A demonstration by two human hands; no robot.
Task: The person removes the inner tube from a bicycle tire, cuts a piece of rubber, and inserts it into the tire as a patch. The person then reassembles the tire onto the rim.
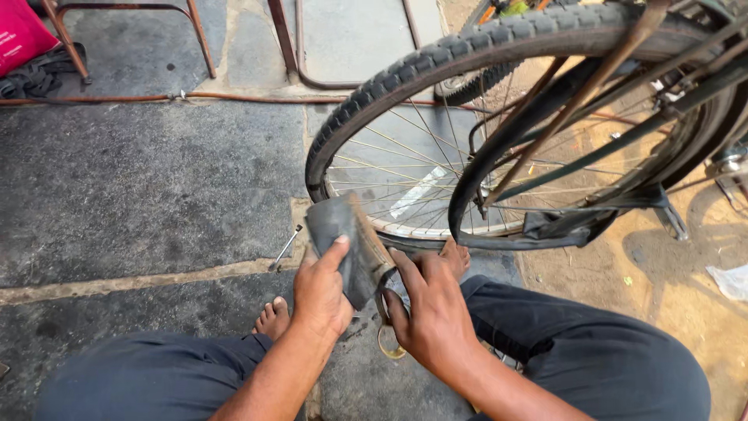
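My left hand (321, 290) grips a flat piece of black rubber inner tube (343, 238), thumb pressed on its face. My right hand (431, 308) holds a pair of scissors (387, 323), whose metal finger loops show below the fingers, with the blades at the rubber's right edge. Both hands work low between my knees, just in front of a bicycle wheel (405, 86) with a knobby black tyre and thin spokes. A loose black inner tube (499, 148) hangs out of the wheel in a loop.
A small metal tool (285, 248) lies on the grey stone paving left of the wheel. My bare feet (273, 318) rest on the stone. An orange hose (156, 97) runs across the paving, and rusty metal frame legs (199, 35) stand behind. Sandy ground lies at right.
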